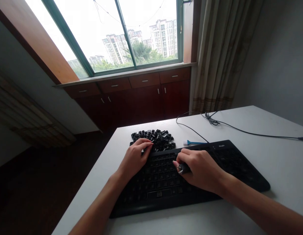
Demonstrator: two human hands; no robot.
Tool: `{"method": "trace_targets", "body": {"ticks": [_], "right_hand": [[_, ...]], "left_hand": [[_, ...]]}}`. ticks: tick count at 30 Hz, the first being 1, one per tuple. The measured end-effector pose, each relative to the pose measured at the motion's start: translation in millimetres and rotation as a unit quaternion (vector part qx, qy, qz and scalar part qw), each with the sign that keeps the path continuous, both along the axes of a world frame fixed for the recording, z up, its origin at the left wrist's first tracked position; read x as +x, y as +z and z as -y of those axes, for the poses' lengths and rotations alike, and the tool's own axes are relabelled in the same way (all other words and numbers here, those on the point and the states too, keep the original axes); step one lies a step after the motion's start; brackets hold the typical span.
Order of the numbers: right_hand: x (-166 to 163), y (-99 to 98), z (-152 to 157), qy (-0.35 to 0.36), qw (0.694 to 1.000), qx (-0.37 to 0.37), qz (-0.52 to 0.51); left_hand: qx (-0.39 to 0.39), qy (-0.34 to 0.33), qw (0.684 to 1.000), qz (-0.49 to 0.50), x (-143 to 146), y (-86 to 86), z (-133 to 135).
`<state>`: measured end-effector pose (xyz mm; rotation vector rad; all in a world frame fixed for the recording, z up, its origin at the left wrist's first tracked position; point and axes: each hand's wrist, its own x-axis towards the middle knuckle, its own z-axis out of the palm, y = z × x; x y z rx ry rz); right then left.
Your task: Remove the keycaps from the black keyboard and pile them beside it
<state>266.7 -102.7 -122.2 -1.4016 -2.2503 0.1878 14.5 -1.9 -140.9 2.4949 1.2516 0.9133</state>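
Observation:
A black keyboard [163,182] lies tilted across the white table, its key sockets bare over the main block. Behind its upper left edge is a heap of loose black keycaps [163,137]. My left hand [138,153] reaches over the keyboard's far left edge, thumb and forefinger pinched at the heap; whatever is between the fingertips is too small to make out. Above the middle of the keyboard, my right hand [199,168] is closed around a small black tool with a shiny metal end [183,168]. The palm hides most of that tool.
A blue brush [194,142] with pale bristles lies behind the keyboard. The keyboard's black cable [211,120] is bundled near the table's back edge and runs right. Beyond the white table [269,147] are wooden cabinets [141,101], a window and curtains.

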Motion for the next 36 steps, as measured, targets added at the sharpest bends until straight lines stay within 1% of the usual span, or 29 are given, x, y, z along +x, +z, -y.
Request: {"method": "trace_targets", "body": {"ticks": [3,5,6,8,10,12,15,17,20,24,28,30,34,36], "right_hand": [[0,-0.3,1,0.001,1.0,0.005,0.004],[0,-0.6,1,0.006,1.0,0.006,-0.006],[0,-0.8,1,0.007,1.0,0.008,-0.018],[0,-1.0,1,0.003,0.999,0.017,-0.051],[0,-0.9,1,-0.008,0.995,0.036,-0.088],[0,-0.3,1,-0.017,0.991,0.061,-0.115],[0,0.8,2,-0.026,0.986,0.09,-0.136],[0,1.1,1,-0.018,0.985,0.093,-0.145],[0,1.1,1,0.002,0.984,0.092,-0.152],[0,2.4,2,0.015,0.985,0.086,-0.151],[0,3.9,4,0.016,0.985,0.07,-0.155],[0,2.7,5,0.015,0.985,0.059,-0.162],[-4,-2.6,6,0.0,0.982,0.041,-0.183],[-5,-2.5,6,0.0,0.981,0.039,-0.192]], "left_hand": [[0.001,0.0,0.999,0.042,1,3.9,1],[-0.023,0.006,0.995,0.094,3,8.7,3],[-0.047,0.007,0.991,0.126,5,11.6,4],[-0.116,0.0,0.975,0.188,10,17.4,10],[-0.187,-0.019,0.953,0.238,17,22.9,18],[-0.236,-0.045,0.931,0.274,26,27.3,27],[-0.277,-0.086,0.906,0.307,38,30.9,41],[-0.301,-0.107,0.893,0.318,43,31.3,48],[-0.32,-0.117,0.881,0.328,47,29.5,52],[-0.325,-0.108,0.878,0.334,48,25.9,51],[-0.317,-0.121,0.888,0.31,51,21.6,53],[-0.277,-0.115,0.908,0.293,53,19.0,56],[-0.149,-0.082,0.96,0.221,54,15.9,62],[-0.098,-0.077,0.975,0.182,54,15.6,64]]}}
